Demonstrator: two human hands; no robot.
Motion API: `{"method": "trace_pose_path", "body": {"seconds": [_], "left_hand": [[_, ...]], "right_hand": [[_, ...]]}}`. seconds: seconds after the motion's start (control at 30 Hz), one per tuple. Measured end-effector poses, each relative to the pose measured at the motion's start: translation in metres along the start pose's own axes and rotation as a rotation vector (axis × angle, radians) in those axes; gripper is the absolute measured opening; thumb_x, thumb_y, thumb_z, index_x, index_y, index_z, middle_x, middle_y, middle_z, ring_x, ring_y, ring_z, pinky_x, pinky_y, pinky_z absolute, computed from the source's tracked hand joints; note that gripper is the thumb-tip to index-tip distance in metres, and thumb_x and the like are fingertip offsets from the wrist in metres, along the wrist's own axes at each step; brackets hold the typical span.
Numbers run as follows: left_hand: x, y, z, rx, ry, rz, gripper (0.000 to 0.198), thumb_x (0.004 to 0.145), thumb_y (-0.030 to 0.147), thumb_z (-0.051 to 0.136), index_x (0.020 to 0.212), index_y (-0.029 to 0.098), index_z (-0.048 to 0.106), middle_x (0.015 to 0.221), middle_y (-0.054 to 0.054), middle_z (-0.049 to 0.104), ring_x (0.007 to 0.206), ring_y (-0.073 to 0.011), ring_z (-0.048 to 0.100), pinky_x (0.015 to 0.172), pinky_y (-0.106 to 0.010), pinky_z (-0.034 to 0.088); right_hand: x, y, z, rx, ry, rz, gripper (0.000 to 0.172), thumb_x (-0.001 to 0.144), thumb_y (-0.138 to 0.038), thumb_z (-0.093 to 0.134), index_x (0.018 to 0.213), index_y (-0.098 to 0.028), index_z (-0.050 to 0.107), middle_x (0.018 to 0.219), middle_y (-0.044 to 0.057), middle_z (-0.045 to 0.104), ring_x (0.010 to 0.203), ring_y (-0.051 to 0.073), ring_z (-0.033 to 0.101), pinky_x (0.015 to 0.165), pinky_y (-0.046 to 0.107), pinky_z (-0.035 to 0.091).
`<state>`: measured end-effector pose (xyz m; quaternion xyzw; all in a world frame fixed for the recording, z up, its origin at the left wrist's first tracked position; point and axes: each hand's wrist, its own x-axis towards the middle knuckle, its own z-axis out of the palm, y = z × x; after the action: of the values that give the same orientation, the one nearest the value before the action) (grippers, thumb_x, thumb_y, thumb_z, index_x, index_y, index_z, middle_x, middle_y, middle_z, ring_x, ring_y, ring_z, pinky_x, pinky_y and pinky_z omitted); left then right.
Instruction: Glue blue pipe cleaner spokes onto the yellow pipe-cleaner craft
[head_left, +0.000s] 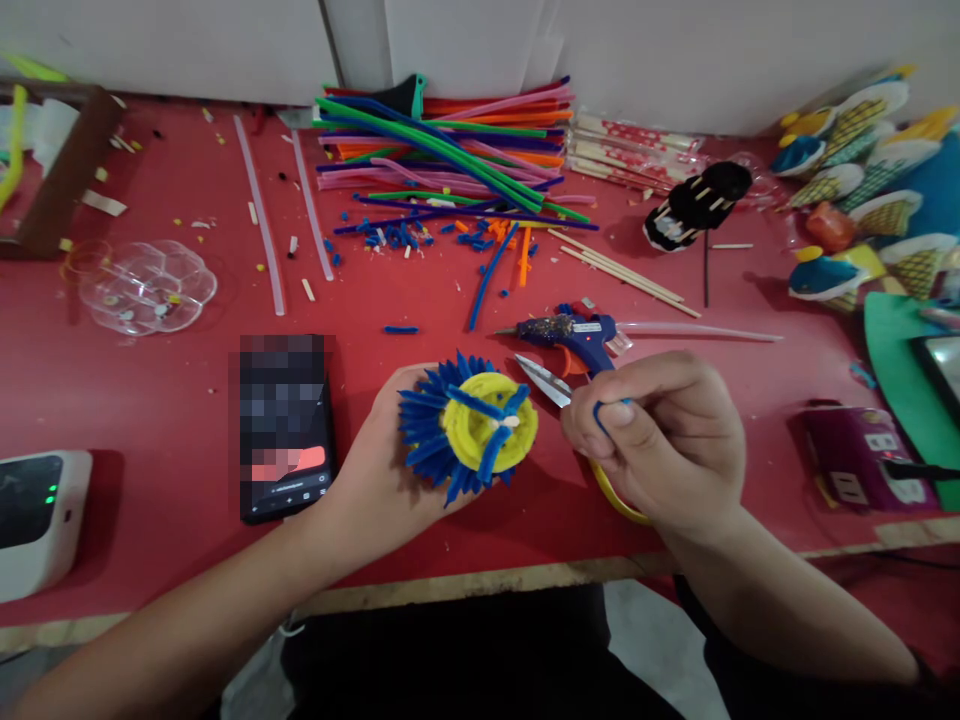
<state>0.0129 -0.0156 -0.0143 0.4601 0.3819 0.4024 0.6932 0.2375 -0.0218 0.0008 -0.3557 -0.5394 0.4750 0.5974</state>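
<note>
My left hand [397, 450] is closed around a pipe-cleaner flower [491, 425] with blue spiky petals and a yellow cup-shaped centre. Blue strips cross that centre, where a pale stick tip pokes up. Between the thumb and finger of my right hand [660, 435] is pinched a short blue pipe-cleaner piece [600, 415], partly hidden by the fingers. Under this hand lie scissors [544, 380], blades pointing up-left, with a yellow handle. Just beyond them rests a blue glue gun [577, 330], its clear glue stick trailing to the right.
Behind lies a heap of coloured pipe cleaners [450, 150], with cut scraps and wooden sticks [630, 280] nearby. A phone [285, 430] and a clear flower-shaped tray [150, 287] are on the left. On the right are a black bundle [697, 205] and a purple box [862, 455].
</note>
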Motion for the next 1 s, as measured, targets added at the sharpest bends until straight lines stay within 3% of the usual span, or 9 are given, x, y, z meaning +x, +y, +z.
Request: {"method": "trace_pose_path", "body": {"seconds": [0.17,0.27,0.37,0.53,0.63,0.7,0.83,1.0], "left_hand": [[0.0,-0.004,-0.003,0.071,0.027,0.09,0.073,0.069,0.018,0.092,0.127,0.037,0.052,0.129,0.002,0.067,0.118,-0.024,0.07,0.112,-0.042,0.057],[-0.001,-0.005,-0.003,0.009,-0.011,0.0,0.076,0.067,0.018,0.092,0.126,0.038,0.049,0.13,0.002,0.067,0.115,-0.0254,0.073,0.105,-0.043,0.062],[-0.002,-0.003,-0.001,-0.064,-0.033,-0.091,0.07,0.07,0.022,0.091,0.123,0.038,0.049,0.13,0.002,0.067,0.113,-0.0252,0.075,0.099,-0.042,0.064],[-0.001,0.003,0.002,0.043,-0.042,-0.025,0.073,0.068,0.023,0.094,0.123,0.035,0.048,0.124,-0.001,0.067,0.116,-0.0262,0.073,0.108,-0.045,0.059],[0.001,0.008,0.003,0.113,-0.078,0.023,0.072,0.073,0.026,0.092,0.123,0.033,0.041,0.125,-0.003,0.067,0.117,-0.0265,0.073,0.109,-0.047,0.058],[0.002,0.012,0.004,0.197,-0.068,0.058,0.076,0.074,0.027,0.092,0.125,0.032,0.037,0.125,-0.005,0.064,0.112,-0.0243,0.073,0.102,-0.042,0.061],[0.001,0.017,0.004,0.273,-0.093,0.039,0.077,0.074,0.029,0.094,0.125,0.03,0.036,0.124,-0.004,0.059,0.108,-0.02,0.072,0.093,-0.03,0.062],[-0.002,0.016,0.004,0.159,-0.203,-0.078,0.075,0.081,0.028,0.09,0.129,0.032,0.033,0.12,-0.003,0.065,0.107,-0.0181,0.074,0.092,-0.027,0.063]], "right_hand": [[-0.003,-0.005,0.002,-0.049,-0.021,0.044,0.009,0.098,-0.02,0.072,0.105,-0.025,0.075,0.07,-0.003,0.072,0.051,0.01,0.065,0.043,0.02,0.052],[-0.003,-0.006,0.001,-0.093,-0.033,-0.015,0.015,0.098,-0.017,0.072,0.109,-0.027,0.077,0.087,0.001,0.08,0.07,0.015,0.076,0.055,0.025,0.063],[-0.001,-0.005,0.0,-0.157,-0.028,-0.076,0.022,0.096,-0.013,0.072,0.11,-0.029,0.079,0.101,0.003,0.08,0.082,0.018,0.077,0.058,0.029,0.065],[0.003,-0.005,0.002,-0.168,-0.007,-0.159,0.031,0.091,-0.011,0.077,0.115,-0.03,0.08,0.089,0.001,0.079,0.075,0.017,0.075,0.057,0.028,0.064],[0.004,-0.005,0.001,-0.179,-0.059,-0.204,0.033,0.091,-0.009,0.077,0.118,-0.028,0.08,0.09,0.001,0.081,0.078,0.018,0.076,0.065,0.032,0.065],[0.004,-0.005,0.0,-0.216,-0.082,-0.252,0.033,0.091,-0.009,0.076,0.118,-0.028,0.079,0.088,0.001,0.081,0.079,0.019,0.076,0.071,0.036,0.065],[0.003,-0.005,-0.004,-0.321,-0.028,-0.258,0.02,0.094,-0.02,0.075,0.109,-0.032,0.078,0.083,0.002,0.081,0.075,0.022,0.075,0.071,0.042,0.063],[0.005,-0.007,-0.004,-0.34,-0.018,-0.284,0.008,0.096,-0.027,0.074,0.101,-0.032,0.077,0.081,0.002,0.079,0.074,0.023,0.075,0.074,0.045,0.061]]}}
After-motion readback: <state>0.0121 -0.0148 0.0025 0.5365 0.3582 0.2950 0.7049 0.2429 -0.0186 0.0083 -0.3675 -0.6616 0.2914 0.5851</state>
